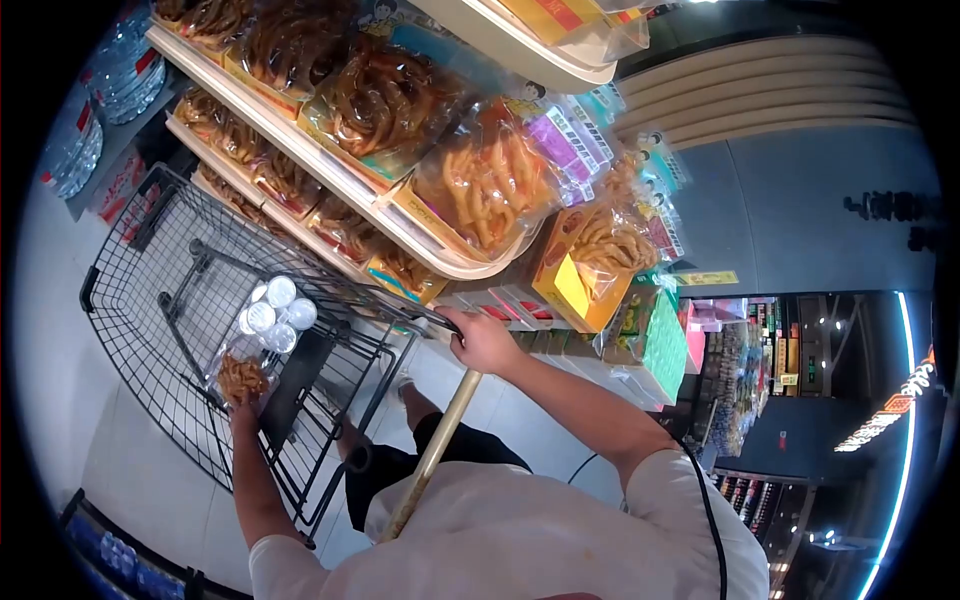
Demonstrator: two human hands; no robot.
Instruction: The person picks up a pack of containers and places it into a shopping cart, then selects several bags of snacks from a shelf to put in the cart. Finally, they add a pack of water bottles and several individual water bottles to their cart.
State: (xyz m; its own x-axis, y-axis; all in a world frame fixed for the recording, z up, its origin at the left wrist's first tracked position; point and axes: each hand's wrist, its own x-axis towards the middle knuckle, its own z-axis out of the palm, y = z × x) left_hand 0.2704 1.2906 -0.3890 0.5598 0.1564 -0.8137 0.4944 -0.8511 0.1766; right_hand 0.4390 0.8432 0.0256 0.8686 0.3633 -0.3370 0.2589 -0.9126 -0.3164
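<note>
My left hand [242,402] reaches down into the black wire shopping cart [140,335], closed on a clear bag of brown chicken feet [240,378]. The bag hides most of its fingers. Beside that bag in the cart lies a cluster of silver-topped cans [275,315]. My right hand [485,342] is wrapped round the corner of the cart's rim, at the upper end of a tan bar [438,440] that crosses in front of my body.
Tiered shelves [340,155] along the cart's side hold several bagged chicken feet [490,185]. Cartons, including a green box [660,340], stand at the shelf end. Bottled water packs [125,65] are at the far left, with more bottles [120,555] at lower left.
</note>
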